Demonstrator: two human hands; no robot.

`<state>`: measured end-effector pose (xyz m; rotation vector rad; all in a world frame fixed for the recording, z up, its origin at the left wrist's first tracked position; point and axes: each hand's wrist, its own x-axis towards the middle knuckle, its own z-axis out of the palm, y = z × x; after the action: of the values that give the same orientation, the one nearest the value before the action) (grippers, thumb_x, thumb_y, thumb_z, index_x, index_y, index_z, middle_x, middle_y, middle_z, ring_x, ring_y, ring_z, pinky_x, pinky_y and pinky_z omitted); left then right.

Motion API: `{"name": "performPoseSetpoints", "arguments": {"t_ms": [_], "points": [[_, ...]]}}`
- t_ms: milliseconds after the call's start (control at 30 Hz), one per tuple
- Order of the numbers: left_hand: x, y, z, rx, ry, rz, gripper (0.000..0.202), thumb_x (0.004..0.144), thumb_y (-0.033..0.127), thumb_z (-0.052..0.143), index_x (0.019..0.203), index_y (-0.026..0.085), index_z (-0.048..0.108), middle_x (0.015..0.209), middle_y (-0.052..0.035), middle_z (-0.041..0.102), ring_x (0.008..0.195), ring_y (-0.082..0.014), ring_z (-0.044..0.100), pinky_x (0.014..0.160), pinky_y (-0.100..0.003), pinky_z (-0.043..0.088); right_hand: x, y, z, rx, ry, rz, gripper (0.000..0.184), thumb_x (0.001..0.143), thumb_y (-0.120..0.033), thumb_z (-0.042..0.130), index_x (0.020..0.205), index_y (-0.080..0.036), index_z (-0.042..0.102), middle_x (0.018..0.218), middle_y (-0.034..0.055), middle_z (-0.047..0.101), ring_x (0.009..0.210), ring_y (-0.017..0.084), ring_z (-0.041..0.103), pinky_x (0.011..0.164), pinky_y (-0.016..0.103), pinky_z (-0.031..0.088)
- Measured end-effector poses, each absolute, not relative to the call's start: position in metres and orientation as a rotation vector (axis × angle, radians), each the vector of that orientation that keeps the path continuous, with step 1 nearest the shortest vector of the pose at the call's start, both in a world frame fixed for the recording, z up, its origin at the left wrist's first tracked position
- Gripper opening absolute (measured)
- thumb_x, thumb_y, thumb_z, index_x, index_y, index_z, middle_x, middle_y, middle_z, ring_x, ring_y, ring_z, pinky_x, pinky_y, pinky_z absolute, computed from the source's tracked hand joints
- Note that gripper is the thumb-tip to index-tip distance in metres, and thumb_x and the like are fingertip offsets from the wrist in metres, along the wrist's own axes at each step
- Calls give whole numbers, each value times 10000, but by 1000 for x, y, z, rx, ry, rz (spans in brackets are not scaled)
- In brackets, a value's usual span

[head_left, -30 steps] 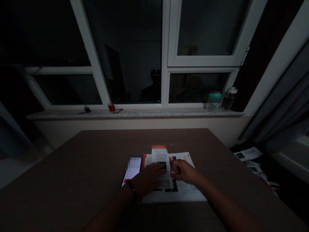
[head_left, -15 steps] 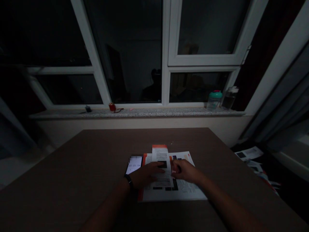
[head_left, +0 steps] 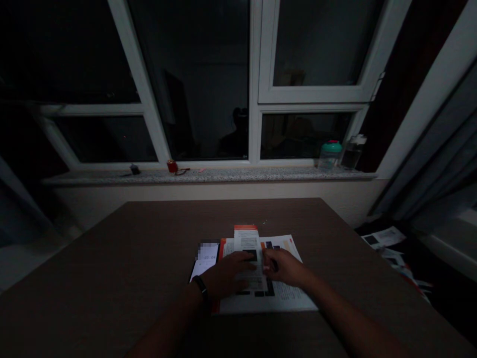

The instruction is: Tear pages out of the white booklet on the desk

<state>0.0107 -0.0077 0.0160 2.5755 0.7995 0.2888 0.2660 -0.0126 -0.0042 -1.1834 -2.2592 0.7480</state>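
Note:
My left hand (head_left: 227,274), with a dark band at the wrist, lies flat with its fingers stretched over a narrow folded leaflet (head_left: 248,238) that has an orange top edge. The leaflet lies on larger printed sheets (head_left: 288,296) spread on the brown table (head_left: 112,278). My right hand (head_left: 285,267) rests beside the leaflet's right edge, fingers curled in a pinch; what it holds is too dark to make out. A lit phone (head_left: 204,262) lies just left of my left hand.
A stone windowsill (head_left: 208,175) runs behind the table, bearing a small red object (head_left: 172,166), a teal-lidded jar (head_left: 330,155) and a clear bottle (head_left: 353,151). Loose papers (head_left: 383,237) lie on the floor at right. Dark window panes fill the back wall.
Both hands stay on the papers with only slight shifts; my left hand slid a little along the leaflet and my right fingertips moved closer to its edge.

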Motion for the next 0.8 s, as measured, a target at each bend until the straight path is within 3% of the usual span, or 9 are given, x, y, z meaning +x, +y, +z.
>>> {"name": "performPoseSetpoints", "arguments": {"t_ms": [100,333,800], "points": [[15,-11,15,2618,787,266,538,820,308,689,1325,332,503,1475,-14,391,1373,-300,290,1102,-490,293,266,-6,-10,-1214,-2172,613,174,697,-100,619,737,-198,481,700,-40,537,635,115,500,568,195,341],[19,-16,20,2638,784,225,629,811,410,699,1381,353,438,1500,-11,349,1385,-318,257,1098,-519,286,267,-11,-4,-1049,-2293,632,153,725,-125,621,758,-201,493,716,-36,541,646,117,509,601,207,359],[16,-12,11,2584,906,277,683,746,378,755,1357,262,474,1485,-73,370,1398,-320,229,1114,-502,265,260,-8,-11,-1105,-2099,608,97,814,-143,564,818,-206,490,730,-35,519,649,117,505,602,206,367]]}}
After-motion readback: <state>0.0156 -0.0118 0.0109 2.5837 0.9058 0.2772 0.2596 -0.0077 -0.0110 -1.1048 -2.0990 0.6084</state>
